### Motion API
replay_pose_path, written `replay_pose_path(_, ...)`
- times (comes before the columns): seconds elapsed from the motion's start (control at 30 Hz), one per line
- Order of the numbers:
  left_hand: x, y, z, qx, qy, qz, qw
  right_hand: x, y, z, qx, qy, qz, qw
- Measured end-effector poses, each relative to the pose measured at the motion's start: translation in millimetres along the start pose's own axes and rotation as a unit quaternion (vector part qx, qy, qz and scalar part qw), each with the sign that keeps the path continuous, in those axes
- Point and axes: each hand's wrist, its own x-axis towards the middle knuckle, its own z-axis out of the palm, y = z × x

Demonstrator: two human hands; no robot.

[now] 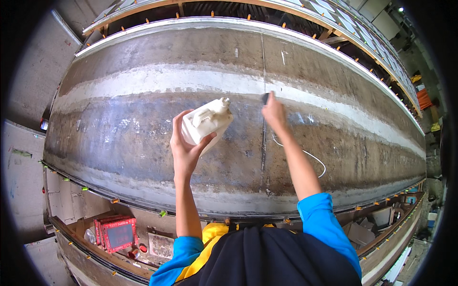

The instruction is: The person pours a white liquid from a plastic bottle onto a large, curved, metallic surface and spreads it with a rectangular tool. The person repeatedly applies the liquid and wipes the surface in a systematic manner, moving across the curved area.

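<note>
A white plastic jug (207, 121) is in my left hand (182, 143), with the fingers wrapped round its body. The jug tilts above the middle of the long stained table (214, 159), its neck pointing away to the right. My right hand (274, 114), slightly blurred, closes on a small black piece (265, 98) that I cannot name. It is over the near edge of the pale band (191, 78) along the tabletop, close to a dark seam that crosses the table.
A thin white cord (317, 161) curves across the table beside my right forearm. Orange and green pegs (163, 213) line the table's near edge. Below that edge, a shelf holds red-framed pieces (117, 233). Another long frame with pegs (286, 14) runs along the far side.
</note>
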Motion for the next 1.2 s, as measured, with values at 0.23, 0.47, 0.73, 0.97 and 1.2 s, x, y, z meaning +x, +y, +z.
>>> replay_pose_path(0.23,17,-12,-17,0.016,-0.001,0.0,1.0,-37,1,2,-0.127,0.003,-0.112,0.985)
replay_pose_path(0.47,27,-18,-5,-0.002,-0.019,0.009,1.0,-26,47,-10,-0.153,-0.015,-0.063,0.986)
replay_pose_path(0.73,23,-8,12,-0.024,-0.059,-0.012,0.998,-32,52,-44,-0.096,-0.045,-0.127,0.986)
replay_pose_path(0.97,18,-11,19,0.004,-0.07,-0.016,0.997,-86,72,-14,-0.082,0.047,-0.299,0.949)
replay_pose_path(1.2,11,-4,35,0.001,-0.096,0.002,0.995,-92,125,-49,-0.071,0.046,-0.199,0.976)
